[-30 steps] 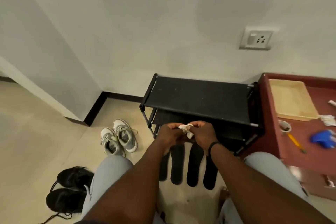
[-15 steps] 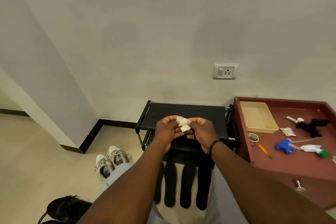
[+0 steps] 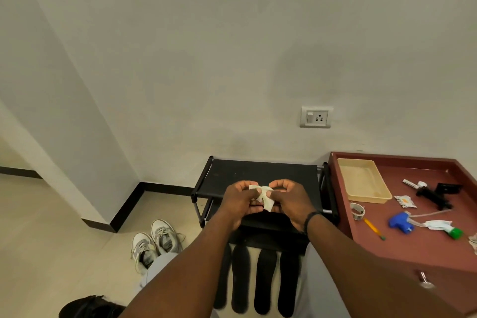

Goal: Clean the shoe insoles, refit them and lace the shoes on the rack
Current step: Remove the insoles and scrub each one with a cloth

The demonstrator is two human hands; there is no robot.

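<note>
My left hand (image 3: 238, 201) and my right hand (image 3: 290, 200) are raised together above the black shoe rack (image 3: 260, 171). Both pinch a small crumpled white wipe (image 3: 264, 197) between fingers and thumbs. Several black insoles (image 3: 264, 280) lie side by side on the floor in front of the rack, between my knees. A pair of grey-and-white sneakers (image 3: 154, 244) stands on the floor to the left. A black shoe (image 3: 87, 307) shows at the bottom left edge, partly cut off.
A dark red table (image 3: 423, 242) stands to the right of the rack. On it are a beige tray (image 3: 364, 181), a tape roll (image 3: 357, 210), an orange pencil (image 3: 373, 228), a blue spray head (image 3: 401, 222) and a black tool (image 3: 436, 192). The wall carries a socket (image 3: 316, 117).
The view tilted upward, showing more wall and table. My hands stayed together on the wipe and worked it slightly apart between the fingers.
</note>
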